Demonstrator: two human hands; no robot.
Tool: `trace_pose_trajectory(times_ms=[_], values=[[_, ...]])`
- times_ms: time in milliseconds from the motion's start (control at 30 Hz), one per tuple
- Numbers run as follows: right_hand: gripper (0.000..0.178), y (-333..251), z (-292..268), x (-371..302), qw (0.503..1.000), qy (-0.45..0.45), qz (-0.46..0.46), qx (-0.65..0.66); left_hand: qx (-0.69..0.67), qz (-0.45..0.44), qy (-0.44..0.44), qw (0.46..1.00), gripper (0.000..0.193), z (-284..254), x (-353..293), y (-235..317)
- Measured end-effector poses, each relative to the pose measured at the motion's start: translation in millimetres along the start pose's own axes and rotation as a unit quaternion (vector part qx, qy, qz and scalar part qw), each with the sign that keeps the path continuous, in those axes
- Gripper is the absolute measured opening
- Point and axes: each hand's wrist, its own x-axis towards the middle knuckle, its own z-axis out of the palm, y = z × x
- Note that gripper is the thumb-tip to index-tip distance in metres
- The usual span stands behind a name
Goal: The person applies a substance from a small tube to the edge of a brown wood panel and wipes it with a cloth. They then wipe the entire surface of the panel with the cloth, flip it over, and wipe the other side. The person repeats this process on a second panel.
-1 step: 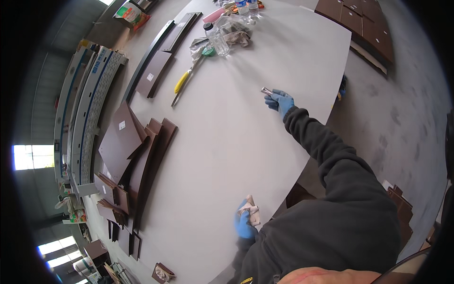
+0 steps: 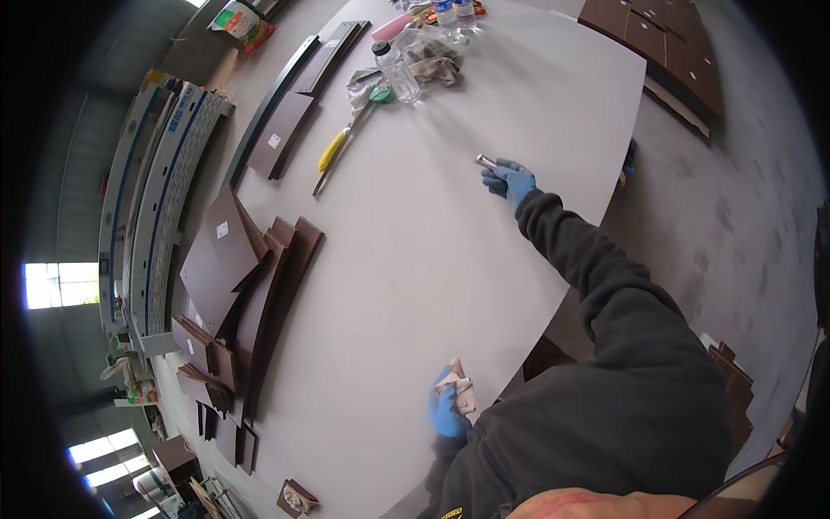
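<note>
My right hand (image 2: 510,182), in a blue glove, is closed around a short shiny metal cylinder (image 2: 486,161) that sticks out past the fingers. It is held over the right part of a large light grey table top (image 2: 398,251). My left hand (image 2: 446,413), also blue-gloved, grips a crumpled pale rag (image 2: 456,387) near the table's near edge. The fingers of that hand are partly blurred. Farther up the table lies a tool with a yellow handle (image 2: 331,150), beside a clear bottle with a black cap (image 2: 395,73).
Dark brown panels (image 2: 219,242) are stacked along the far left side of the table. Crumpled cloths (image 2: 435,71), a pink roll (image 2: 391,28) and water bottles (image 2: 444,12) cluster at the top. A small brown block with a rag (image 2: 298,499) lies at the bottom. More brown panels (image 2: 661,48) stand at upper right.
My right hand has shifted very slightly to the left and up, and the metal cylinder has tilted a little. The left hand with the rag is almost unmoved.
</note>
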Motion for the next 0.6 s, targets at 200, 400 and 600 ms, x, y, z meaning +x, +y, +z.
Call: trace_pose_trajectory(times_ms=[200, 400, 600], values=[[0.040, -80, 93, 141, 0.992, -0.104, -0.069, -0.003, -0.034, -0.034, 0.058, 0.997, 0.035, 26, 14, -8], [0.063, -81, 83, 149, 0.984, -0.082, 0.058, -0.148, 0.030, -0.026, 0.080, 0.996, 0.033, 38, 20, -9], [0.054, -19, -47, 43, 0.986, -0.042, 0.042, -0.157, 0.025, -0.010, -0.022, 0.999, 0.037, 59, 40, 19]])
